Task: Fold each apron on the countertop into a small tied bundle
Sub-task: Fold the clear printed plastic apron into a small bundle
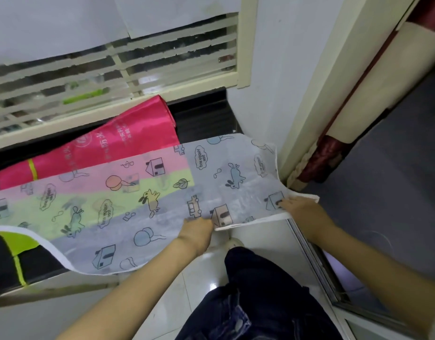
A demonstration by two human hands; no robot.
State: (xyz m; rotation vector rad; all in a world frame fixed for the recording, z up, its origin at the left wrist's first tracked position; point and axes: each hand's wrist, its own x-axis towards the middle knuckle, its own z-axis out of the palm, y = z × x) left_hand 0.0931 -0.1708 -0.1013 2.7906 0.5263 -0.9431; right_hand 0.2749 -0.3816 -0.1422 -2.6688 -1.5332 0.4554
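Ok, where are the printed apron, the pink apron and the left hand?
printed apron [128, 192]: head view, on its middle, among the prints.
pink apron [128, 141]: head view, on its lettered face.
left hand [198, 228]: head view, back of the hand.

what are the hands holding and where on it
Both hands grip the printed apron along its near edge: left hand mid-edge, right hand near the corner.

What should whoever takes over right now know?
Hands: left hand grips the near edge of the printed apron; right hand grips the same edge nearer the right corner.
Things: printed apron lies spread over the countertop, overhanging the front. The pink apron lies partly under it, toward the window. A black cloth with lime trim, likely another apron, sits at the left.
Done: no bundle in view.
Left: fold and tie the printed apron, then the others.
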